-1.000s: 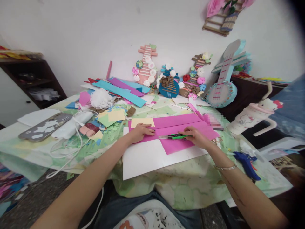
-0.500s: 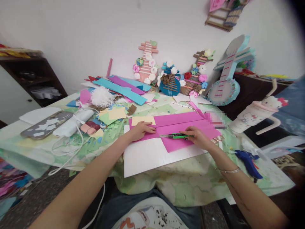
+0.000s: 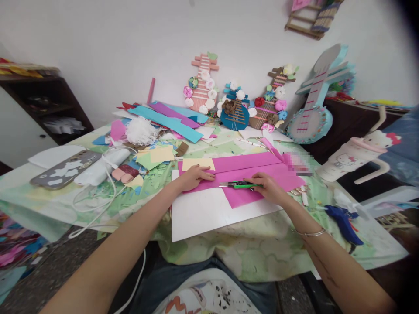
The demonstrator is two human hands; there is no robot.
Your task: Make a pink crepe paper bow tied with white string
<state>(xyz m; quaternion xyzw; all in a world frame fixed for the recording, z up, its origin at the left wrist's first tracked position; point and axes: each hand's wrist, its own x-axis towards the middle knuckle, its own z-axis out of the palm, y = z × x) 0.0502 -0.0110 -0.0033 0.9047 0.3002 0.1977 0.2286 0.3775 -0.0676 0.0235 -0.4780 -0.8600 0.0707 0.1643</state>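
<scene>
The left hand [image 3: 195, 177] lay flat on magenta paper [image 3: 252, 170], fingers extended and gripping nothing; the right hand [image 3: 266, 186] was closed around a green utility knife [image 3: 241, 185], its blade pointed toward the left. The magenta paper lay beneath both on a white board [image 3: 199, 213], with a blue glue gun [image 3: 343, 223] right of the right hand.

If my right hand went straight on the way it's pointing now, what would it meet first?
Probably your left hand, resting on the magenta paper: the slim green-and-black craft knife in your right hand points roughly that way, blade leading. Depth is unclear, so it might just miss.
</scene>
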